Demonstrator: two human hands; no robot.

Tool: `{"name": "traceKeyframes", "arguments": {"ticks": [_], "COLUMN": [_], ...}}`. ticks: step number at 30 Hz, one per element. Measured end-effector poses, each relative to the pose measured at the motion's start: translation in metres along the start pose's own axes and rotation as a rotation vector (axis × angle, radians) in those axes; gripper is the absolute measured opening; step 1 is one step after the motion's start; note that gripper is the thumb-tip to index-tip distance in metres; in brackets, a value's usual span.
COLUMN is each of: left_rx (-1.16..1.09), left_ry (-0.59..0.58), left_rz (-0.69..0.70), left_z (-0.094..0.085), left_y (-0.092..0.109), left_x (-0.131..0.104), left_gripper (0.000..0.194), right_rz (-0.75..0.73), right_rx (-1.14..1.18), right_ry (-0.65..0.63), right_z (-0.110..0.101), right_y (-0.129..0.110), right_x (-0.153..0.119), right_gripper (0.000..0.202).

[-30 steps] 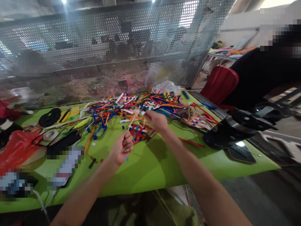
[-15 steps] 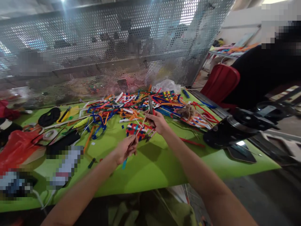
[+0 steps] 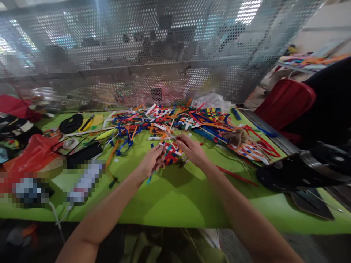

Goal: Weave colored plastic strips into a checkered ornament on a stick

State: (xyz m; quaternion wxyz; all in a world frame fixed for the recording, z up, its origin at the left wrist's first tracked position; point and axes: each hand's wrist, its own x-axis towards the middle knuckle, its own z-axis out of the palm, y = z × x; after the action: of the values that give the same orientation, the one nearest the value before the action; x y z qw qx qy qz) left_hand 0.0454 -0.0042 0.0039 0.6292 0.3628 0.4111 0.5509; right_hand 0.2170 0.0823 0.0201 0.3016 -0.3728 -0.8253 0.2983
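Observation:
My left hand [image 3: 152, 160] is closed on the left edge of a small woven piece [image 3: 170, 155], a check of red, blue, white and orange strips. A thin pale strip [image 3: 171, 126] stands up from its upper edge. My right hand [image 3: 192, 149] is closed around what looks like a pair of scissors [image 3: 172, 137], with metal blades pointing left at the top of the weave. Its handle is mostly covered by my fingers. A blue strip end [image 3: 149, 179] hangs below my left hand.
Behind my hands lies a heap of coloured strips [image 3: 137, 118] with more woven pieces. Tape [image 3: 70, 143], a black pouch [image 3: 84, 155] and a red plastic bag [image 3: 38, 153] lie left. A black cylindrical device [image 3: 285, 171] stands right, near a red chair [image 3: 287, 104] and a person in black.
The pale strip was stretched between both hands; now my left hand is up at the woven piece. The scissors have swung from pointing up to pointing left. My view has shifted left.

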Motion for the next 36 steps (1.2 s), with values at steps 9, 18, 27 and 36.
{"name": "traceKeyframes", "arguments": {"ticks": [9,18,27,36], "left_rx": [-0.030,-0.079,-0.028,0.012], "left_ry": [0.066,0.049,0.056,0.099], "left_rz": [-0.005,-0.069,-0.045,-0.085], "left_z": [-0.008,-0.001,-0.004,-0.004], "left_y": [0.004,0.005,0.002,0.001], "left_x": [-0.003,-0.008,-0.014,-0.011], "left_gripper": [0.027,0.027,0.030,0.030], "right_rz": [-0.210,-0.204,-0.074,-0.178], "right_rx": [-0.472,-0.599,-0.400,-0.497], "right_ry": [-0.131,-0.058,0.050,-0.122], "right_z": [0.018,0.010,-0.011,0.010], "right_y": [-0.004,0.006,0.010,0.001], "right_x": [-0.006,-0.001,0.000,-0.003], "right_gripper": [0.041,0.045,0.043,0.041]}}
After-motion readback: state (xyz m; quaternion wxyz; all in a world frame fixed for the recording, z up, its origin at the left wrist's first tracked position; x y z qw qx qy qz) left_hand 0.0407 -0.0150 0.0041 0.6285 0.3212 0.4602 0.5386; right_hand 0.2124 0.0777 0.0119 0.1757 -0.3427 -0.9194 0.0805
